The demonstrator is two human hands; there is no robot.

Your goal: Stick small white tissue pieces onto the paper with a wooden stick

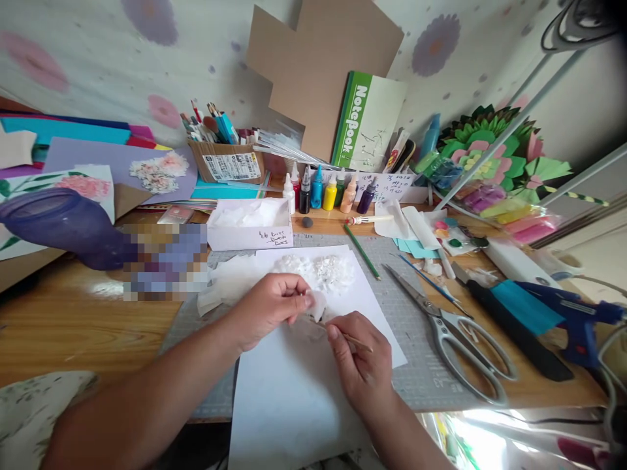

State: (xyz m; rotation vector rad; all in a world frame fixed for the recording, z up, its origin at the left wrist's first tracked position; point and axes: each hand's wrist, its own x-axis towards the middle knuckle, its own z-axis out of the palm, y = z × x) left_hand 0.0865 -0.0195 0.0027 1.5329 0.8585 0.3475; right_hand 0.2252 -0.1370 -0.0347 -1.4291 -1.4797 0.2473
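Observation:
My left hand (279, 301) pinches a small piece of thin white tissue paper (318, 304) between thumb and fingers. My right hand (361, 356) is closed round a thin wooden stick (360, 341), whose far end meets the tissue piece. Both hands are over a white paper sheet (279, 398). Just beyond them on that sheet sit two fluffy white tissue flower clusters (334, 272), side by side. Left of my left hand lie loose sheets of white tissue (225, 281). Whether the stick's tip touches or goes through the tissue cannot be made out.
Large scissors (443, 326), a utility knife (519, 336) and a blue glue gun (575, 313) lie to the right. A green pencil (362, 251) lies beyond the sheet. Several paint bottles (330, 192) stand behind, beside a white box (249, 235). A purple vase (63, 225) is at left.

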